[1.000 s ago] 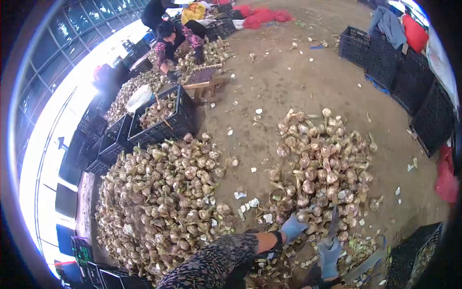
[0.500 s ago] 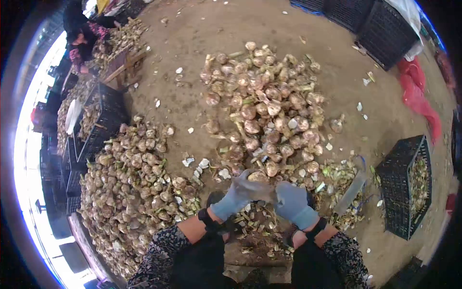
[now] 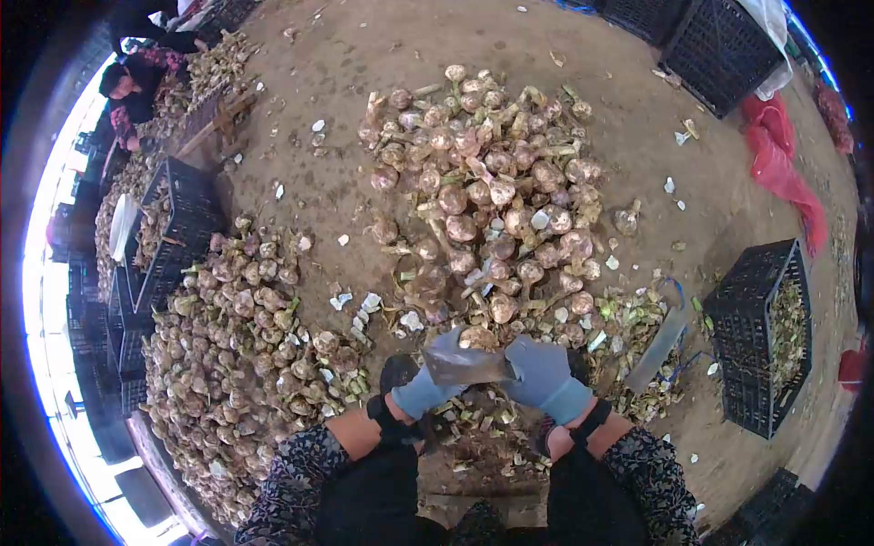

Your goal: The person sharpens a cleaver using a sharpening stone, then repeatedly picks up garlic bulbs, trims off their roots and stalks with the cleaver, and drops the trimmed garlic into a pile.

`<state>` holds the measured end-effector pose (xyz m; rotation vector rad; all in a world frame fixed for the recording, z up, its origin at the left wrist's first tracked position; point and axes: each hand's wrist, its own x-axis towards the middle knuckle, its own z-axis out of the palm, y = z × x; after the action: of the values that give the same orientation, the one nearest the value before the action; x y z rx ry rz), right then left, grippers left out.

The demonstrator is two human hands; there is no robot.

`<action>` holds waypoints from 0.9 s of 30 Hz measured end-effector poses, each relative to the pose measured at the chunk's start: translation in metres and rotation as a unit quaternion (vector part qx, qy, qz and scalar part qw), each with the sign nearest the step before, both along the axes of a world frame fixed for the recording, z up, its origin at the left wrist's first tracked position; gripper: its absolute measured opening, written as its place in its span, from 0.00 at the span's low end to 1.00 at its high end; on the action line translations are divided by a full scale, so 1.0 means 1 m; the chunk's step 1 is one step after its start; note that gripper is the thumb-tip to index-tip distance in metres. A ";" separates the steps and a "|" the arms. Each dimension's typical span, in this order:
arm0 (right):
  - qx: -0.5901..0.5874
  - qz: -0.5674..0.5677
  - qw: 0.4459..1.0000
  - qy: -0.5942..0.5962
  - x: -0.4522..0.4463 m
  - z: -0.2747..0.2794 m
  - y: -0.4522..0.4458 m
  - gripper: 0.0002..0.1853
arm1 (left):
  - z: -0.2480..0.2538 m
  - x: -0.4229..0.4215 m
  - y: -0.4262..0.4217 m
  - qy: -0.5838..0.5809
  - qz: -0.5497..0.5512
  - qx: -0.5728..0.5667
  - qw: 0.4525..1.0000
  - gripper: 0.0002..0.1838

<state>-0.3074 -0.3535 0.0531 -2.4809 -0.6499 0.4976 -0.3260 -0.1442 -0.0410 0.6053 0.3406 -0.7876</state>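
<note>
While both gloved hands meet low in the middle, we have a broad grey blade [image 3: 466,365] lying crosswise between them, its flat face turned up to the camera! Take those hands as the hub of the dial: the right hand [image 3: 546,371] sits on the three o'clock side of the blade, fingers curled tight around that end, the handle hidden inside the glove. Over on the nine o'clock side, the left hand [image 3: 435,366] is bent in against the metal, but the blade covers most of its fingers (how wide they stand, or what they grip, I cannot tell). And look, a single garlic bulb [image 3: 478,338] shows at twelve, just past the blade's edge and between the two gloves! Farther out at twelve spreads the nearer garlic heap [image 3: 496,182], bulbs with stalks on, loosely piled on bare ground [image 3: 319,200]. Swing round to nine and there's a bigger garlic pile [image 3: 241,350], with a loaded black crate [image 3: 196,214] towards ten and, beyond it, a co-worker [image 3: 137,91] bent over more garlic. Now three o'clock: green and pale trimmings [image 3: 628,318], a flat pale strip [image 3: 657,348] on top of them, then a tilted black crate [image 3: 751,350] with scraps inside. Red netting [image 3: 778,164] lies crumpled at two, and straight down at six, cut scraps [image 3: 492,432] litter the floor between the knees
</note>
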 end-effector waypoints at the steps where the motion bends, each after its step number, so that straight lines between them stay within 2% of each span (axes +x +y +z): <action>1: 0.000 -0.001 1.000 -0.001 0.002 0.000 -0.001 0.19 | 0.029 0.006 -0.001 0.025 0.011 0.021 0.999 0.23; 3: 0.041 -0.013 0.998 -0.039 0.006 0.001 -0.003 0.19 | 0.053 0.009 -0.002 0.048 0.021 0.041 0.998 0.20; 5: 0.033 -0.017 0.999 -0.040 0.011 -0.005 -0.009 0.17 | 0.059 0.005 -0.002 -0.101 -0.013 0.151 0.983 0.19; 6: 0.026 -0.021 0.999 -0.040 0.015 -0.011 -0.014 0.16 | 0.081 0.007 -0.003 -0.101 -0.016 0.150 0.983 0.19; 7: -0.068 -0.092 0.993 0.020 0.026 -0.026 -0.024 0.14 | 0.118 0.015 -0.007 -0.250 -0.073 0.299 0.918 0.23; 8: -0.161 -0.164 0.970 0.080 0.036 -0.038 -0.042 0.12 | 0.145 0.022 -0.011 -0.388 -0.126 0.432 0.805 0.29; 9: -0.140 -0.223 0.962 0.070 0.037 -0.035 -0.069 0.11 | 0.158 0.026 -0.010 -0.390 -0.131 0.428 0.804 0.29; 10: -0.116 -0.227 0.967 0.009 0.034 -0.029 -0.085 0.10 | 0.168 0.030 -0.009 -0.410 -0.113 0.451 0.785 0.32; 11: -0.118 -0.225 0.967 0.012 0.028 -0.028 -0.087 0.10 | 0.171 0.032 -0.007 -0.425 -0.094 0.472 0.767 0.35; 12: -0.090 -0.240 0.966 -0.037 0.027 -0.015 -0.086 0.09 | 0.159 0.037 -0.007 -0.380 -0.094 0.484 0.782 0.35; 13: -0.060 -0.253 0.961 -0.093 0.031 -0.007 -0.084 0.09 | 0.153 0.041 -0.008 -0.382 -0.086 0.483 0.783 0.35; 15: -0.030 -0.238 0.967 -0.092 0.030 -0.005 -0.065 0.09 | 0.148 0.047 -0.008 -0.434 -0.158 0.545 0.700 0.37; 16: 0.008 -0.192 0.978 -0.083 0.026 -0.003 -0.054 0.10 | 0.145 0.045 -0.012 -0.490 -0.143 0.577 0.638 0.31; 17: 0.047 -0.146 0.985 -0.073 0.025 -0.001 -0.043 0.10 | 0.138 0.042 -0.013 -0.486 -0.143 0.582 0.636 0.31; 18: 0.051 -0.144 0.986 -0.071 0.024 0.003 -0.033 0.10 | 0.134 0.039 -0.015 -0.511 -0.244 0.583 0.583 0.27; 19: 0.036 -0.094 0.995 -0.019 0.023 0.008 -0.025 0.11 | 0.131 0.036 -0.014 -0.529 -0.341 0.573 0.524 0.23; 20: 0.019 -0.044 0.998 0.032 0.023 0.010 -0.020 0.11 | 0.131 0.034 -0.011 -0.580 -0.391 0.544 0.463 0.16; 21: 0.021 -0.040 0.998 0.032 0.023 0.011 -0.018 0.11 | 0.129 0.031 -0.012 -0.577 -0.391 0.547 0.463 0.16; 23: 0.021 -0.016 0.995 0.093 0.023 0.011 -0.010 0.12 | 0.118 0.019 -0.016 -0.623 -0.424 0.514 0.409 0.16; 24: 0.019 -0.007 0.996 0.082 0.024 0.013 -0.014 0.12 | 0.111 0.014 -0.013 -0.668 -0.347 0.523 0.400 0.17; 25: 0.023 -0.004 0.996 0.084 0.027 0.005 -0.021 0.12 | 0.111 0.013 -0.008 -0.665 -0.349 0.525 0.400 0.17; 27: -0.211 0.041 0.961 0.174 0.034 -0.021 -0.044 0.13 | 0.118 0.018 0.003 -0.728 -0.267 0.502 0.384 0.17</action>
<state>-0.2730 -0.3973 0.0322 -2.6551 -0.5459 1.1819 -0.3081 -0.1410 0.0772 2.4035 -1.2697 -0.2328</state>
